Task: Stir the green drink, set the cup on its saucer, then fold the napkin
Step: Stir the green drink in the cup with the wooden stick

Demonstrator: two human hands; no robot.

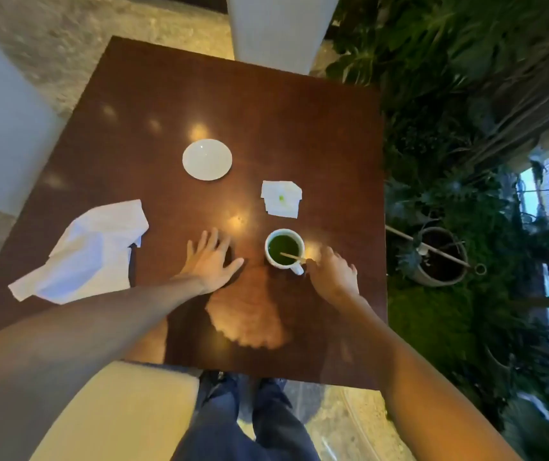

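Head view looking down on one dark wooden bench (299,128), carrying one white cup (284,248), one white saucer (207,159), one large white napkin (90,254) and one small folded paper tissue (281,198) bearing a green spot. Standing near the right edge of the bench, well apart from the saucer, and holding dark green drink (283,246) with one thin wooden stirrer (293,257) slanting across it, tip in the liquid. Pinching the stirrer's outer end just beside the cup's handle: right hand (333,277), fingers curled. Lying flat and spread on the bare wood just left of the cup, gripping nothing: left hand (209,261). Sprawling rumpled and unfolded at the left edge of the bench, partly hanging over it. Sitting bare toward the middle of the bench, with the tissue lying between saucer and cup. Showing beyond the right edge: green plants (466,94) and one plant pot (441,257).
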